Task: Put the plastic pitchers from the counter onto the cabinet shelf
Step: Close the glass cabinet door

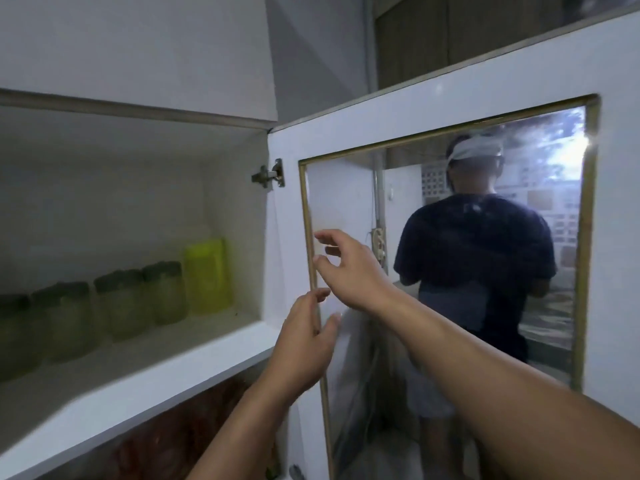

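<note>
Two empty hands (304,337) before cabinet door (450,109)

A yellow-green translucent plastic pitcher (207,276) stands upright at the back right corner of the white cabinet shelf (145,355), near the side wall. Just to its left runs a row of pale, dark-lidded pitchers (121,301), also upright, blurred.
</note>
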